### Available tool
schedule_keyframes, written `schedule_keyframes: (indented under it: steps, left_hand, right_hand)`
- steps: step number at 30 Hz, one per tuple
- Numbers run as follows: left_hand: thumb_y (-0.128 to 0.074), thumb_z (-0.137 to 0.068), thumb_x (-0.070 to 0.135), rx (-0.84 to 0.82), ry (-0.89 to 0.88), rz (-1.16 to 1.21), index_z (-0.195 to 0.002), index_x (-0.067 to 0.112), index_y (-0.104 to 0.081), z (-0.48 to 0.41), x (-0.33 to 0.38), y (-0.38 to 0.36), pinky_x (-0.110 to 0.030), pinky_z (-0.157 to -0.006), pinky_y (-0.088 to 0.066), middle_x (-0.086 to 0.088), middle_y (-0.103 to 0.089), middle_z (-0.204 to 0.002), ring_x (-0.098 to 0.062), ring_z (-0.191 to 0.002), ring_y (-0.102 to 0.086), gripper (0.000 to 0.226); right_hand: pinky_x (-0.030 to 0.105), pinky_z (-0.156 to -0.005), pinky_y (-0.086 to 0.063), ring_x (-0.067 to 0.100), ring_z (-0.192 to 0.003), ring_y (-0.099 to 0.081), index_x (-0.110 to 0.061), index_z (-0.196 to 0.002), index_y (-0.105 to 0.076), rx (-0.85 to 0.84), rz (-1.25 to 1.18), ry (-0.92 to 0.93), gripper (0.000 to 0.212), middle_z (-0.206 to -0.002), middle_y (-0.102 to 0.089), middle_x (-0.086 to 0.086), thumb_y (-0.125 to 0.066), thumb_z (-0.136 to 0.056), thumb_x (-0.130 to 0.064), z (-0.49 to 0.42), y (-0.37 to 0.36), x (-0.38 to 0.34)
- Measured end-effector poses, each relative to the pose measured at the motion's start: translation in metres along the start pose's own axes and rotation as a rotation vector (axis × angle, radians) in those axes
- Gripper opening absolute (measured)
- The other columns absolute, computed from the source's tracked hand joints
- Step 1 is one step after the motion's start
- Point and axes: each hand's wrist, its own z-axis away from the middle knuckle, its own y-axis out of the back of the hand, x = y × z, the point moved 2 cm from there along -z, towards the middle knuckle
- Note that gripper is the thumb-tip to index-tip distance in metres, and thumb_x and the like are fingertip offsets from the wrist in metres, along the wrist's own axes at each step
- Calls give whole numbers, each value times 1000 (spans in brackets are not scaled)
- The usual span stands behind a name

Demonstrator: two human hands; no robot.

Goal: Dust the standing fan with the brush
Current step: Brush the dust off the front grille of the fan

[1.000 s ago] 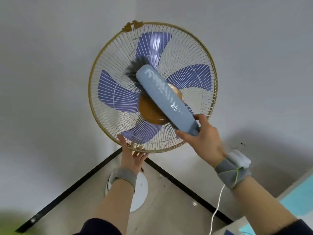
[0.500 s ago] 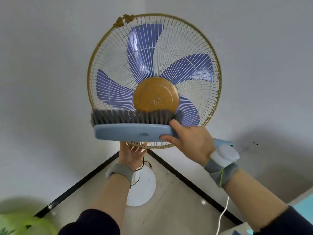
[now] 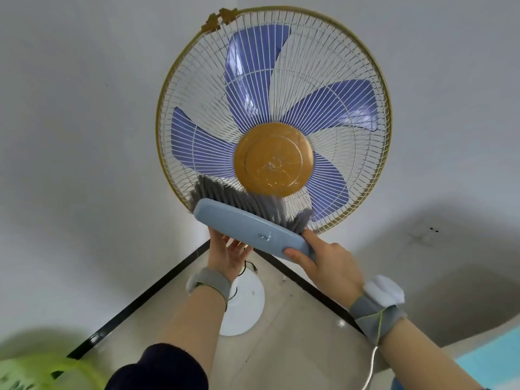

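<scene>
The standing fan [image 3: 332, 68] fills the upper middle: a white wire grille with a yellow rim, purple blades and an orange hub [image 3: 273, 159]. A light blue brush [image 3: 247, 229] with grey bristles lies against the grille's lower left, below the hub, bristles pressed onto the wires. My right hand [image 3: 329, 266] grips the brush at its right end. My left hand [image 3: 225, 254] reaches up under the grille's bottom edge, behind the brush; its fingertips are hidden, so what it touches cannot be made out.
The fan's round white base [image 3: 244, 305] stands on the beige floor in a room corner with a black skirting strip [image 3: 135, 302]. Grey walls rise on both sides. A blurred green object [image 3: 31, 372] is at bottom left, a light blue surface [image 3: 495, 358] at bottom right.
The brush has tilted, its left end now higher, and shifted right along the lower grille. A second ago it lay diagonally across the hub. My left hand stays under the fan's rim.
</scene>
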Motion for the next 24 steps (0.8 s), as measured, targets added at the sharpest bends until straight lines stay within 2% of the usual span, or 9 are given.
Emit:
schedule_keyframes:
  steps: [3, 6, 9, 11, 13, 16, 20, 22, 24]
  left_hand:
    - [-53, -94, 50, -28, -19, -59, -131, 7, -51, -7, 2, -2, -40, -69, -58, -20, -58, -123, -33, -97, -65, 57]
    - [-57, -84, 65, 9, -17, -56, -141, 10, -46, -9, 1, -5, -43, -74, -59, -18, -55, -134, -33, -108, -62, 79]
    - [-70, -48, 82, 16, 31, 11, -142, 15, -42, -6, -3, -9, -49, -91, -54, -15, -59, -133, -34, -113, -63, 119]
    - [-71, -40, 84, 28, 27, 28, -143, 16, -40, -3, 0, -8, -51, -98, -49, -15, -58, -133, -34, -116, -62, 127]
    - [-65, -53, 83, 24, 29, 40, -142, 15, -42, -4, 2, -6, -49, -96, -51, -14, -57, -133, -33, -115, -61, 115]
    - [-52, -84, 66, 23, 38, 59, -140, 11, -45, -2, 0, -3, -41, -73, -59, -15, -57, -127, -31, -105, -63, 79]
    - [-46, -97, 43, -21, -4, 19, -133, 8, -51, 0, 3, 1, -34, -59, -59, -18, -62, -113, -30, -88, -65, 51]
    - [-38, -101, 37, -44, 35, 22, -117, 10, -58, 3, 3, 3, -26, -51, -55, -14, -71, -87, -25, -69, -69, 36]
    - [-27, -105, 36, 7, 81, 69, -121, 18, -51, 1, 1, 8, -24, -59, -52, -9, -71, -85, -24, -77, -71, 34]
  right_hand:
    - [37, -60, -51, 22, -66, -59, -27, -98, -49, -24, -97, -22, 60, -74, -62, -2, -26, -76, -78, 2, 15, -15]
    - [39, -63, -55, 21, -68, -64, -34, -113, -41, 26, -203, -6, 55, -83, -68, 0, -30, -78, -75, -3, 35, -42]
    - [40, -67, -57, 22, -71, -66, -58, -137, -6, 107, -213, 42, 54, -95, -69, 0, -37, -92, -57, -8, 48, -71]
    - [37, -65, -56, 20, -67, -63, -62, -134, 16, 154, -116, 108, 62, -86, -67, 0, -32, -98, -47, -10, 44, -85]
    - [34, -60, -53, 20, -62, -59, -58, -136, 13, 199, -47, 144, 56, -77, -63, 2, -26, -100, -44, -14, 32, -90]
    - [34, -66, -51, 22, -71, -58, -57, -138, 8, 42, -20, 59, 54, -88, -64, 5, -27, -102, -40, -16, 9, -90]
    - [30, -63, -40, 19, -71, -51, -53, -144, -7, -77, -81, 82, 55, -94, -65, 5, -35, -100, -36, -13, 1, -90]
    - [34, -78, -50, 22, -92, -59, -51, -144, -13, -156, -201, 76, 57, -114, -63, 4, -43, -98, -36, -10, -2, -89]
    - [39, -95, -48, 24, -115, -53, -48, -144, -23, -199, -282, 51, 56, -135, -53, 3, -48, -96, -35, -5, -4, -91]
